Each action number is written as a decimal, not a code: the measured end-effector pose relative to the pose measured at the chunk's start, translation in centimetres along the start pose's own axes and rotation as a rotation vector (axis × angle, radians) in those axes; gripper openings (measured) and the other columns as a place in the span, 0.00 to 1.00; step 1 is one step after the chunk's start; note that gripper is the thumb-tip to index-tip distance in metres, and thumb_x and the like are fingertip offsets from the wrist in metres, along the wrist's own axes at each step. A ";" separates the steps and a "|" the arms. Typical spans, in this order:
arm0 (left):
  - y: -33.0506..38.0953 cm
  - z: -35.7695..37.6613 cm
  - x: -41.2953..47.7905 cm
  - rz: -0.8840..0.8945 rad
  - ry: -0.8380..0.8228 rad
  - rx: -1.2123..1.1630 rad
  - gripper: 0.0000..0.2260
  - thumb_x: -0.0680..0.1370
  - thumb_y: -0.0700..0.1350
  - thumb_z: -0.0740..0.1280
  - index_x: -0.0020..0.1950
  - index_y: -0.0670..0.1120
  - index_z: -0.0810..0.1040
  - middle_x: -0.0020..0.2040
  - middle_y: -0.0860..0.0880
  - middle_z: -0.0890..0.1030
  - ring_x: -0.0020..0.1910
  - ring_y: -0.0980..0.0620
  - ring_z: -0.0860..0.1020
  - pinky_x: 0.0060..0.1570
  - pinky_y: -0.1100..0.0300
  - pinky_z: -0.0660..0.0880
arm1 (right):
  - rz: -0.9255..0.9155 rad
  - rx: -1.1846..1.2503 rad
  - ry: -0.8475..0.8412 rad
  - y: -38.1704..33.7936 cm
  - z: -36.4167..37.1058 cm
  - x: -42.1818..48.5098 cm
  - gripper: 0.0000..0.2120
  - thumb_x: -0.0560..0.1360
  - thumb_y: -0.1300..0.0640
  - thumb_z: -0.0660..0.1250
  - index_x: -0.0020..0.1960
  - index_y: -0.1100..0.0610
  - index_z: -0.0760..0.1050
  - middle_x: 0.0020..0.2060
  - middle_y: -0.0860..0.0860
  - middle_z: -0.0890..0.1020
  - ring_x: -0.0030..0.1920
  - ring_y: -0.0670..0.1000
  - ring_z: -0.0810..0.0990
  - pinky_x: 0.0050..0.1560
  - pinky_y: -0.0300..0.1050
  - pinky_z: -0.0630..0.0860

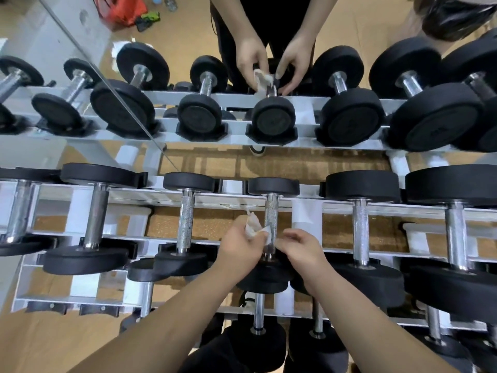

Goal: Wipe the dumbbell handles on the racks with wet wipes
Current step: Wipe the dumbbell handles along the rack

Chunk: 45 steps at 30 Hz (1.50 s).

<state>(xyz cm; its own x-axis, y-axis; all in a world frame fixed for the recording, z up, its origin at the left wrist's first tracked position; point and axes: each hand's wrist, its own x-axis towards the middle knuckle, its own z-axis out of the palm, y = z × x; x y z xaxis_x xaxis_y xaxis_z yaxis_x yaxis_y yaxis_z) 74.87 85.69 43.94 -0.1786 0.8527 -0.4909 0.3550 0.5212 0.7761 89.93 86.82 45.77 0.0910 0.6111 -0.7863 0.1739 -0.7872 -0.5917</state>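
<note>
A white rack holds a row of black dumbbells with knurled steel handles. At the middle dumbbell's handle, my left hand grips a crumpled white wet wipe against the handle's near left side. My right hand is at the handle's near end on the right, fingers curled toward it; whether it holds the handle or the wipe's edge I cannot tell. The dumbbell's near head lies under both wrists.
A wall mirror behind the rack reflects the dumbbells, my hands and my body. Neighbouring dumbbells lie close on both sides. A lower tier with more dumbbells sits nearer me. A red bag shows in the reflection.
</note>
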 end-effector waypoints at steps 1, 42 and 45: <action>0.4 -0.3 -0.5 0.007 -0.006 -0.089 0.06 0.76 0.47 0.72 0.50 0.49 0.77 0.43 0.47 0.83 0.44 0.49 0.82 0.47 0.54 0.77 | -0.023 0.007 0.025 0.1 0.2 0.1 0.18 0.74 0.56 0.76 0.63 0.52 0.79 0.55 0.49 0.84 0.56 0.53 0.82 0.66 0.55 0.78; -1.4 3.1 -1.4 -0.054 -0.023 0.139 0.21 0.84 0.47 0.59 0.77 0.45 0.67 0.72 0.50 0.72 0.72 0.49 0.70 0.70 0.59 0.65 | 0.078 0.236 -0.057 -3.0 2.3 4.9 0.31 0.78 0.33 0.56 0.69 0.54 0.72 0.63 0.53 0.82 0.60 0.56 0.82 0.66 0.57 0.76; -1.4 3.2 -1.8 -0.023 0.023 0.213 0.20 0.84 0.43 0.57 0.77 0.44 0.67 0.70 0.47 0.74 0.70 0.47 0.71 0.68 0.58 0.66 | 0.094 0.337 -0.067 -4.9 2.7 4.6 0.16 0.84 0.45 0.58 0.57 0.55 0.77 0.49 0.51 0.85 0.48 0.53 0.84 0.51 0.46 0.78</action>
<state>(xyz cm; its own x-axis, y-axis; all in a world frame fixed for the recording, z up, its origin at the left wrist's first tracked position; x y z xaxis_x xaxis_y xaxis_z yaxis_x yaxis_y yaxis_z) 77.65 83.34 42.45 -0.2085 0.8427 -0.4964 0.5365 0.5229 0.6624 86.85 93.23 44.58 0.0246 0.5371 -0.8431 -0.1666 -0.8294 -0.5332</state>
